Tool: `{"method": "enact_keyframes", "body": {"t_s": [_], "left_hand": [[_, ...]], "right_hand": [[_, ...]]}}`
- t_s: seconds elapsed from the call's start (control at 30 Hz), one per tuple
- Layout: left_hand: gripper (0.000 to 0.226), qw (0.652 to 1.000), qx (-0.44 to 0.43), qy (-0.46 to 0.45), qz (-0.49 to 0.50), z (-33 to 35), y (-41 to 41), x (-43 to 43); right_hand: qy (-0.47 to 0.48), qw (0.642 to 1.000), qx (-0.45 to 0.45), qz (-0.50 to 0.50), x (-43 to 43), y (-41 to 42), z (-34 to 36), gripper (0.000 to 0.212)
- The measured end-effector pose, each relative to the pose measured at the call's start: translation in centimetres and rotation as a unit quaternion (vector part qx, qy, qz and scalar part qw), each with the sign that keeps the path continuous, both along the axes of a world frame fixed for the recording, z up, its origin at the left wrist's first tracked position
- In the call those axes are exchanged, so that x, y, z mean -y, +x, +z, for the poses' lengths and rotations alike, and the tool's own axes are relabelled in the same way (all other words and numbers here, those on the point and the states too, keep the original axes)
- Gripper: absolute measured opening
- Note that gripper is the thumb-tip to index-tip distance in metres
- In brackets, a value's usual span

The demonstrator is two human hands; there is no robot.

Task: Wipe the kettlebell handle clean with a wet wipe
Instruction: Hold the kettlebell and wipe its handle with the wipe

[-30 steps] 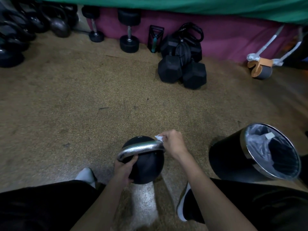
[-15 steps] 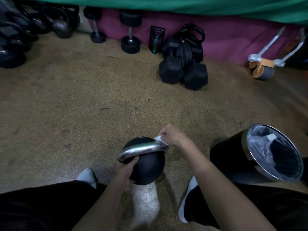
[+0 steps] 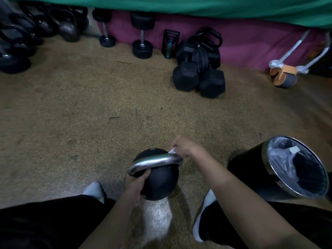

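A black kettlebell (image 3: 161, 178) with a shiny metal handle (image 3: 154, 161) stands on the speckled floor between my feet. My left hand (image 3: 136, 184) grips the ball's left side just under the left end of the handle. My right hand (image 3: 185, 146) is closed on a small white wet wipe (image 3: 172, 151), pressed at the right end of the handle, on its far side. Most of the wipe is hidden inside my fingers.
A black bin (image 3: 280, 168) with a clear liner stands to my right. Hex dumbbells (image 3: 199, 78) lie ahead by the magenta wall, round dumbbells (image 3: 142, 45) and kettlebells (image 3: 68, 29) sit further left, and an ab wheel (image 3: 284, 76) at the far right.
My right hand has slid with the wipe from the top of the handle's right end to its far side. The left hand has kept its hold on the ball.
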State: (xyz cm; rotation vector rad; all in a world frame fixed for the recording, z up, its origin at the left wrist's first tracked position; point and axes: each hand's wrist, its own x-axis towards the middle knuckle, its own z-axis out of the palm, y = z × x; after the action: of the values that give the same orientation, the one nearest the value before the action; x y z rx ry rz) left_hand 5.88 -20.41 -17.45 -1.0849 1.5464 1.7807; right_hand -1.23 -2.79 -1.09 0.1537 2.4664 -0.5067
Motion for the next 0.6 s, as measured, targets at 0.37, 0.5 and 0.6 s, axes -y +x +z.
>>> {"method": "enact_keyframes", "body": {"t_s": [0.37, 0.5, 0.6], "left_hand": [[0.094, 1.000, -0.003, 0.005, 0.004, -0.5, 0.1, 0.2], [0.123, 1.000, -0.025, 0.005, 0.000, -2.1, 0.1, 0.5], [0.115, 1.000, -0.024, 0.003, -0.002, -1.2, 0.1, 0.4]], "right_hand": [[0.018, 0.999, 0.015, 0.028, -0.4, -0.5, -0.1, 0.018], [0.007, 0.999, 0.018, 0.038, 0.3, -0.7, 0.2, 0.016], [-0.003, 0.999, 0.016, 0.044, 0.1, -0.7, 0.3, 0.017]]}}
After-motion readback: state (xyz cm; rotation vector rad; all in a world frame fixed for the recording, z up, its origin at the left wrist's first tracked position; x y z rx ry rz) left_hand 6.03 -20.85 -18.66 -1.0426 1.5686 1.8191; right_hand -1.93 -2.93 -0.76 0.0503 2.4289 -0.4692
